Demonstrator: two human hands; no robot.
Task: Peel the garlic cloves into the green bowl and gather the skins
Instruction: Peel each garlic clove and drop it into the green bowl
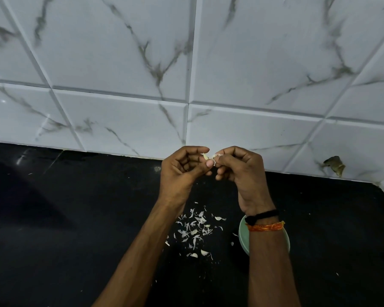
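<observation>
Loose skins litter the near counter; above, left hand and right hand pinch one garlic clove: light, slippery, papery skin best nipped at its tip.

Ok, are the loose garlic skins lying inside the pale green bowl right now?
No, the papery white garlic skins lie scattered on the black countertop, to the left of the pale green bowl, which the right forearm partly hides.

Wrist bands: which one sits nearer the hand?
The black band on the right wrist sits nearer the right hand; the orange band lies just behind it, toward the elbow.
</observation>
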